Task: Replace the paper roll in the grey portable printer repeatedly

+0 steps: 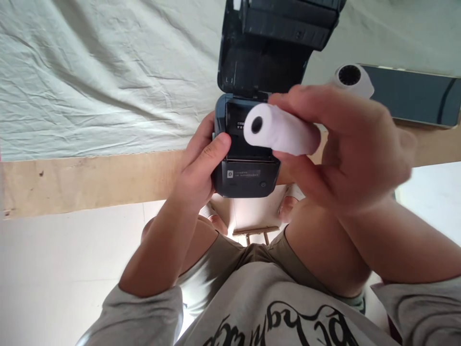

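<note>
My left hand [203, 161] grips a dark portable label printer [248, 180] by its left side, thumb over the edge of the paper bay. The printer's lid [264, 60] is swung up and away from me, showing the black inside. Between the thumb and fingers of my right hand [355, 144] is a white paper roll [288, 132], its dark core hole turned toward the left. The roll is held over the right part of the bay and hides some of it; I cannot tell whether it touches the printer.
A second white roll [363, 79] with a dark core lies beyond my right hand, beside a dark smartphone [410, 93]. A wrinkled pale cloth [90, 81] covers the table, with its bare wooden edge [90, 178] nearest me. A wooden stool bar [255, 231] shows below.
</note>
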`<state>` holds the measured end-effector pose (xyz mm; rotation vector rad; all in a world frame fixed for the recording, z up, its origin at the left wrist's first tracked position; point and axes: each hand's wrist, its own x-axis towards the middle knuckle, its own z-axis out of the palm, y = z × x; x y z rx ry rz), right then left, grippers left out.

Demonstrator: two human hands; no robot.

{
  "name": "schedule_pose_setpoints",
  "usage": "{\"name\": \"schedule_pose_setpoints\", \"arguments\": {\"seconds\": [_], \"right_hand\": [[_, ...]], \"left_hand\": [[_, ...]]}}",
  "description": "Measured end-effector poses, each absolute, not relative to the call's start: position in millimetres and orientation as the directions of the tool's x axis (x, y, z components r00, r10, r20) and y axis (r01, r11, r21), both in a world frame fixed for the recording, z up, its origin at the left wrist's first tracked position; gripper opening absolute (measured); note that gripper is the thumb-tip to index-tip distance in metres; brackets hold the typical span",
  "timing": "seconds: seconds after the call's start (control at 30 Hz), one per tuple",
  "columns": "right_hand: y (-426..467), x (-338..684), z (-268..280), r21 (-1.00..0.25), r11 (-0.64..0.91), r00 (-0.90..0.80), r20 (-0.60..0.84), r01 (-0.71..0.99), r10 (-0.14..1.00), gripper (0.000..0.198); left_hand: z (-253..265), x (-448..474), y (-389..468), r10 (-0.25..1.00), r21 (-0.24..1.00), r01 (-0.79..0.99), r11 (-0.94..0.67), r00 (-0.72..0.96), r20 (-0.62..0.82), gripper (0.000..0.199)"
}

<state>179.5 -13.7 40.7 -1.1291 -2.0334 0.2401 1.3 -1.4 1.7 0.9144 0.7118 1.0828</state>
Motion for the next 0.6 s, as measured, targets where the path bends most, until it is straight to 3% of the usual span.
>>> {"name": "schedule_pose_setpoints", "arguments": {"seconds": [0.2,0.43,0.53,0.6], "right_hand": [[1,168,29,-0.243,0.601,-0.358,0.615,0.761,0.702,0.022],[-4,170,32,-0.272,0.68,-0.419,0.617,0.681,0.666,0.012],[-10,172,32,-0.244,0.739,-0.484,0.621,0.627,0.616,0.013],[-10,177,31,-0.226,0.781,-0.545,0.604,0.582,0.581,0.017]], "left_hand": [[-3,-4,-1,0.938,0.876,-0.447,0.179,0.346,-0.015,0.039],[-6,-4,0,0.942,0.883,-0.444,0.148,0.337,0.011,0.031],[-16,-6,3,0.923,0.884,-0.461,0.083,0.369,0.106,0.045],[-25,-8,6,0.91,0.9,-0.435,0.035,0.386,0.151,0.065]]}}
